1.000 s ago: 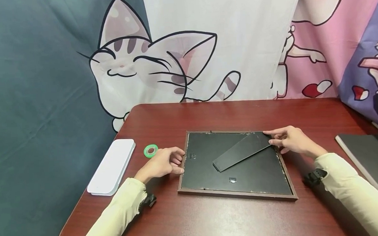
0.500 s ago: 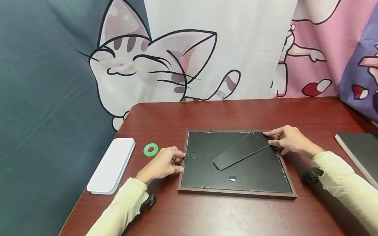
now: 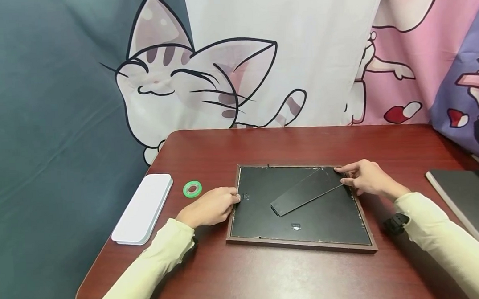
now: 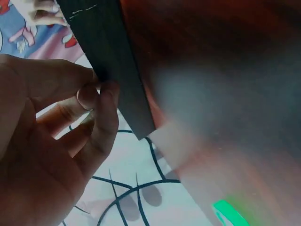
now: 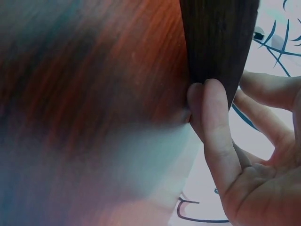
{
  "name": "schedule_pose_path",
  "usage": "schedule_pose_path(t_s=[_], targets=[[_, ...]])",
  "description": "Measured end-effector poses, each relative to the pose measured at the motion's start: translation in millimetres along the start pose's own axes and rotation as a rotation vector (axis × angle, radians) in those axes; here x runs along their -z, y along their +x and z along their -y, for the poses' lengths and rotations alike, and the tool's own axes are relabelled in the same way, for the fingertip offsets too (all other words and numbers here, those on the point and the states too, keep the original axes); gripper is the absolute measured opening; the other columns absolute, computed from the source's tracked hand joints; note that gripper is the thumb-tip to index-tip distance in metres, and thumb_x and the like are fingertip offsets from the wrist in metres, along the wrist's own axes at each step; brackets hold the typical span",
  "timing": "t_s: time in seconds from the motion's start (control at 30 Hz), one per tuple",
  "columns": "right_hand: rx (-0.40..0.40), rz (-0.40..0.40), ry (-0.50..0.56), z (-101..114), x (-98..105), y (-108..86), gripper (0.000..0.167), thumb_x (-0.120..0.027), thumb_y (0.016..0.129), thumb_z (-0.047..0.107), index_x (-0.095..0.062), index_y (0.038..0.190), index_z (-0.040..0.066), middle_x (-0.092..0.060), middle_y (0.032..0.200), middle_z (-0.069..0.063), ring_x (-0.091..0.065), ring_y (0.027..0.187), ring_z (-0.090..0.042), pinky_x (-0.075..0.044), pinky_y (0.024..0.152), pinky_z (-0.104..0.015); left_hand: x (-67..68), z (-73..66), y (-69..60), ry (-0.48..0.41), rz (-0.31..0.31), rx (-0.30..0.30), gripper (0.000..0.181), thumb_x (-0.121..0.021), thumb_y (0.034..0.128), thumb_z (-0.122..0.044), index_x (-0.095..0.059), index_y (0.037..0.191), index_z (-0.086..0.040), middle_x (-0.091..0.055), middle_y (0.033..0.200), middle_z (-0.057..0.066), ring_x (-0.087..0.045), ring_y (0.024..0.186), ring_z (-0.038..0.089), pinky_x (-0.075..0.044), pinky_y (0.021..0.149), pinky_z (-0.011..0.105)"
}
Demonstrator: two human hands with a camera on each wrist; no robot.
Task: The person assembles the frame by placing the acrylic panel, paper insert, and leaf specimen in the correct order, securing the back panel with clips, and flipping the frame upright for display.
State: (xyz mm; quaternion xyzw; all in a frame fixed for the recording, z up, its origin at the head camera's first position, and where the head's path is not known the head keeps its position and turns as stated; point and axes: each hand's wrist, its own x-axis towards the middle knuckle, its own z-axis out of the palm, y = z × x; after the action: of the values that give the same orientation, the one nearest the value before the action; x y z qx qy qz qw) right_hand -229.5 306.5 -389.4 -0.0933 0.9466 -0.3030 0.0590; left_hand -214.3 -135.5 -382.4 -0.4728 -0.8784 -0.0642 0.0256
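Observation:
A brown picture frame lies face down on the table, its black backing upward. A black easel leg slants across the backing, near a small metal hanger. At the frame's left edge, beside a small dark fitting, my left hand holds the rim with bent fingers. Its fingertips meet close together against the rim in the left wrist view; its thumb is hidden in the head view. My right hand grips the upper right edge, fingers against the outer side.
A white, rounded flat case lies at the table's left. Between it and the frame sits a green tape roll. A dark grey flat panel with a pale edge lies at the right. Printed curtains hang behind the red-brown table.
My left hand has turned and shifted slightly right at the frame's edge; its thumb, seen apart from the fingers before, is now hidden. The right hand and the frame have stayed in place.

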Motion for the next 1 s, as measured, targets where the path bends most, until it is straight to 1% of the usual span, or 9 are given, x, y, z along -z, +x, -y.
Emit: schedule_pose_path(t_s=[0.03,0.1,0.23,0.3,0.47,0.6,0.7,0.83,1.0], targets=[[-0.004,0.0,0.007,-0.7,0.2,-1.1,0.044,-0.074,0.088,0.011,-0.066,0.13,0.0,-0.053,0.065,0.001,-0.061,0.056,-0.012,-0.056,0.051,-0.03,0.9,2.7,2.8,-0.003,-0.001,-0.01,0.018,-0.058,0.0895,0.001,-0.073,0.088,-0.009,-0.058,0.078,-0.001,-0.051,0.069,0.011,-0.047,0.067,0.022],[-0.004,-0.001,0.02,-2.1,-0.9,-2.3,0.044,-0.074,0.088,0.011,-0.066,0.13,0.0,-0.055,0.066,0.0,-0.061,0.058,-0.011,-0.057,0.051,-0.03,2.2,11.2,7.1,-0.087,-0.003,0.027,0.015,-0.063,0.0874,-0.001,-0.077,0.087,-0.009,-0.065,0.079,-0.002,-0.058,0.071,0.008,-0.05,0.068,0.022],[-0.005,0.013,0.045,-3.9,-5.5,-3.1,0.044,-0.074,0.088,0.01,-0.065,0.131,0.001,-0.059,0.068,-0.001,-0.064,0.056,-0.013,-0.057,0.05,-0.03,-0.1,31.8,11.5,-0.421,0.009,0.237,0.005,-0.078,0.0838,-0.011,-0.082,0.085,-0.013,-0.077,0.082,-0.004,-0.066,0.074,0.002,-0.053,0.071,0.02],[-0.008,0.024,0.057,-4.1,-6.5,-2.9,0.045,-0.074,0.089,0.011,-0.065,0.132,0.002,-0.059,0.067,-0.001,-0.064,0.054,-0.014,-0.057,0.05,-0.031,-2.8,38.6,13.3,-0.542,0.033,0.344,0.002,-0.082,0.0824,-0.017,-0.081,0.082,-0.018,-0.077,0.079,-0.006,-0.065,0.071,0.001,-0.052,0.07,0.02],[-0.01,0.013,0.065,-4.4,-1.7,-2.4,0.045,-0.074,0.089,0.012,-0.064,0.132,0.001,-0.054,0.064,0.001,-0.063,0.055,-0.014,-0.057,0.051,-0.031,-7.0,45.9,23.8,-0.702,0.027,0.476,0.009,-0.085,0.0783,-0.014,-0.076,0.076,-0.017,-0.072,0.067,-0.005,-0.061,0.063,0.006,-0.048,0.066,0.024],[-0.021,0.001,0.05,-5.2,2.2,-2.5,0.045,-0.074,0.089,0.011,-0.064,0.132,0.001,-0.053,0.064,0.002,-0.063,0.055,-0.013,-0.057,0.051,-0.031,-9.9,48.9,31.5,-0.903,0.007,0.567,0.021,-0.086,0.0735,-0.006,-0.065,0.073,-0.009,-0.063,0.059,-0.007,-0.057,0.058,0.005,-0.049,0.064,0.022],[-0.021,0.007,0.04,-5.5,2.7,-2.8,0.045,-0.074,0.089,0.011,-0.064,0.132,0.001,-0.053,0.064,0.002,-0.063,0.056,-0.012,-0.057,0.051,-0.03,-12.2,50.8,34.0,-1.028,0.036,0.612,0.031,-0.084,0.0738,0.0,-0.054,0.071,-0.008,-0.052,0.054,-0.007,-0.054,0.056,0.002,-0.052,0.064,0.02],[-0.013,0.011,0.036,-4.8,1.9,-2.6,0.045,-0.074,0.089,0.011,-0.065,0.131,0.001,-0.052,0.065,0.002,-0.061,0.058,-0.01,-0.057,0.052,-0.03,-14.0,52.8,36.3,-1.09,0.087,0.631,0.044,-0.079,0.0762,0.006,-0.039,0.069,-0.01,-0.039,0.054,-0.007,-0.056,0.06,0.001,-0.053,0.066,0.019],[-0.002,0.003,0.04,-3.8,2.6,-1.0,0.045,-0.073,0.089,0.011,-0.064,0.132,0.001,-0.055,0.064,0.001,-0.062,0.056,-0.011,-0.057,0.051,-0.03,-8.3,51.8,40.7,-0.817,0.109,0.575,0.052,-0.083,0.0742,-0.007,-0.032,0.067,-0.016,-0.032,0.057,-0.008,-0.053,0.06,0.003,-0.042,0.066,0.019]])
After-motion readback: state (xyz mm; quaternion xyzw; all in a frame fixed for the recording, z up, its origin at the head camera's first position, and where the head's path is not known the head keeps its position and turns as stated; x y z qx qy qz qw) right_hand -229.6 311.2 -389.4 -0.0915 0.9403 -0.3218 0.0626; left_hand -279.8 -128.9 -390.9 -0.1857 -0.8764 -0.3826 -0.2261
